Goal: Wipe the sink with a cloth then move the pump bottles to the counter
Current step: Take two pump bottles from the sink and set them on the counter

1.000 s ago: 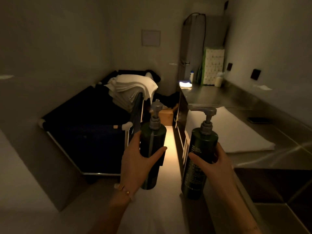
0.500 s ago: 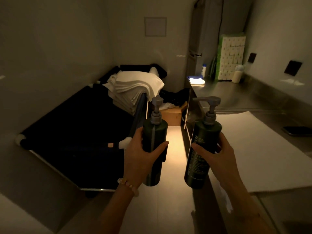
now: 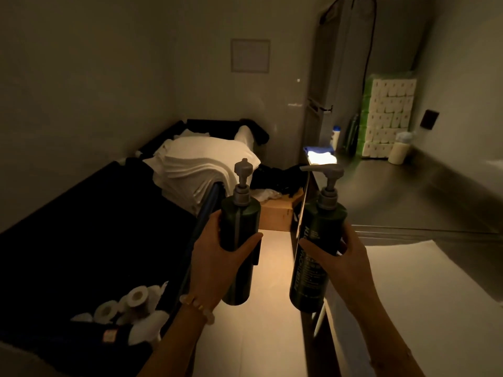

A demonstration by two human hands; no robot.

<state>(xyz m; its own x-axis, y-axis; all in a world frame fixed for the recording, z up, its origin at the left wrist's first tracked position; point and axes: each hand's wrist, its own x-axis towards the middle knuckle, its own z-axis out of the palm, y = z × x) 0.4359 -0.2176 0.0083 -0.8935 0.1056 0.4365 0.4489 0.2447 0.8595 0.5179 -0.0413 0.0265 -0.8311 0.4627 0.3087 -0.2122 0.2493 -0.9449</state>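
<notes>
One head-worn camera (wide-angle) looks forward and down along the counter (image 3: 408, 202) toward the far wall (image 3: 217, 91)

**Room sliding past as the person is walking forward**

The person is walking ahead, the left hand (image 3: 215, 257) carrying the left pump bottle (image 3: 239, 221) and the right hand (image 3: 351, 265) the right pump bottle (image 3: 321, 221), so the room is sliding past them. The pack of paper rolls (image 3: 389, 118) is growing and climbing to the upper right. The white sheet (image 3: 424, 295) on the bench (image 3: 408, 197) is slipping into the lower right corner. Loose rolls (image 3: 137, 296) in the dark cart (image 3: 81, 240) are coming into view at lower left.
</notes>
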